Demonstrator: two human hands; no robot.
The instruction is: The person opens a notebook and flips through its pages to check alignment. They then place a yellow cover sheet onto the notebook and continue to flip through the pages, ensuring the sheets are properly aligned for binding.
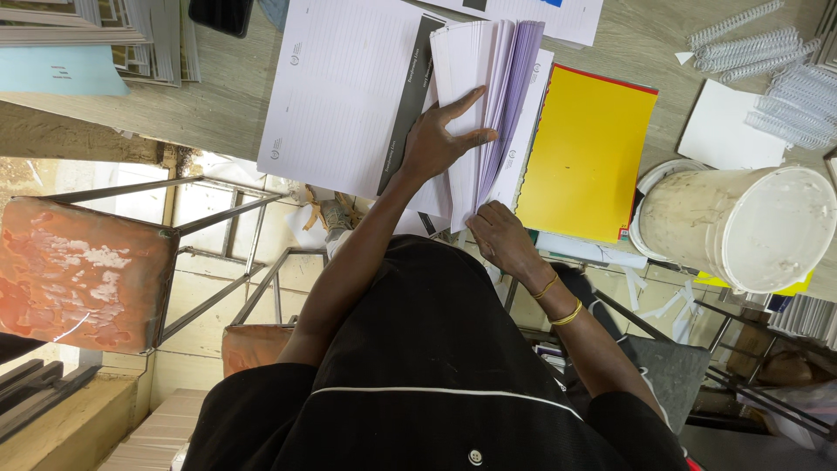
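Left hand (433,144) lies flat on the paper stack (475,96), fingers (466,98) spread wide, thumb out toward the fanned edges; pressing, not gripping; right hand (499,234) sits at the stack's near corner, fingers curled narrow on the sheet edges, whether they pinch any sheet cannot be told; two gold bangles (558,301) on that wrist; stack lies on the table (218,96), directly under the left fingers, sheets fanned white to pale purple just beyond the fingertips; lined sheet (340,87) just left of the left fingers, dark strip (408,96) between it and the stack; yellow cover (588,148) just right of the right fingers, touching the stack's edge; white bucket (741,227) on its side further right, well apart; spiral coils (767,70) beyond it; rusty stool (83,275) far left, below the table edge.
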